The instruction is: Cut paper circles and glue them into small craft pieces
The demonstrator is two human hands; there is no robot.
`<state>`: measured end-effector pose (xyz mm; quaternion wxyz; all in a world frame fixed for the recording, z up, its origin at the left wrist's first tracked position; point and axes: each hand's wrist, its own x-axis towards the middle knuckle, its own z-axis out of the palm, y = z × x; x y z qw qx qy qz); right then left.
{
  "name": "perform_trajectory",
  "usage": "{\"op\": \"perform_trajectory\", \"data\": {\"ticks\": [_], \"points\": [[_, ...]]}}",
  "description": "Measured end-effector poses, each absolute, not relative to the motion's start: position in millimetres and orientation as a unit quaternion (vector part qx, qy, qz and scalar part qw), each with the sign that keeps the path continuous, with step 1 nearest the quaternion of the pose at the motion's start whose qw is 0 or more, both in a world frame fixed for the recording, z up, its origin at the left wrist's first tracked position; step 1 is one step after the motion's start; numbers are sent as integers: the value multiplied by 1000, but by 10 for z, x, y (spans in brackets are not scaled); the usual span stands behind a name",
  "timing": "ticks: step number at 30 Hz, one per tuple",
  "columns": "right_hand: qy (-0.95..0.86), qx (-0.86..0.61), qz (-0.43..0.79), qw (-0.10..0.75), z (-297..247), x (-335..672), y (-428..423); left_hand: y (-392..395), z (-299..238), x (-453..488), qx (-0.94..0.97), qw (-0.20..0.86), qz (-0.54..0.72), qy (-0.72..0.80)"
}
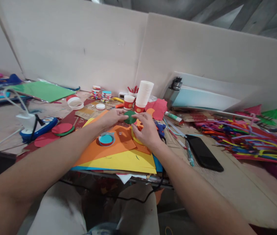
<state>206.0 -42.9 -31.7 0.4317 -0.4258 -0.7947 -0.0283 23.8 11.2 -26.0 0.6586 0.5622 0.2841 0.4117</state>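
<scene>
My left hand (111, 118) and my right hand (146, 130) meet over a stack of coloured paper sheets (119, 153). Between their fingertips they pinch a dark green paper disc (129, 117). My right hand also rests on a yellow ring-shaped piece (135, 138) lying on the orange sheet. A small round lid with a blue centre and a red rim (106, 139) lies on the orange sheet, near my left forearm.
A stack of white paper cups (143, 94) and red-printed cups (129, 102) stand just behind the hands. A black phone (204, 152) and a pile of pipe cleaners (246, 138) lie at the right. Red paper circles (61, 129), a blue tool (40, 127) and a green sheet (43, 90) sit at the left.
</scene>
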Motion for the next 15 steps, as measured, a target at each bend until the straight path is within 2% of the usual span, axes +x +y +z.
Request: {"op": "perform_trajectory", "data": {"ticks": [4, 12, 15], "points": [[-702, -501, 105, 496, -343, 2057, -380, 107, -259, 221, 596, 614, 407, 320], [-622, -525, 294, 501, -288, 2098, -338, 220, -253, 112, 613, 604, 371, 349], [-596, -521, 347, 502, -274, 2098, -355, 257, -262, 60, 626, 562, 369, 395]]}}
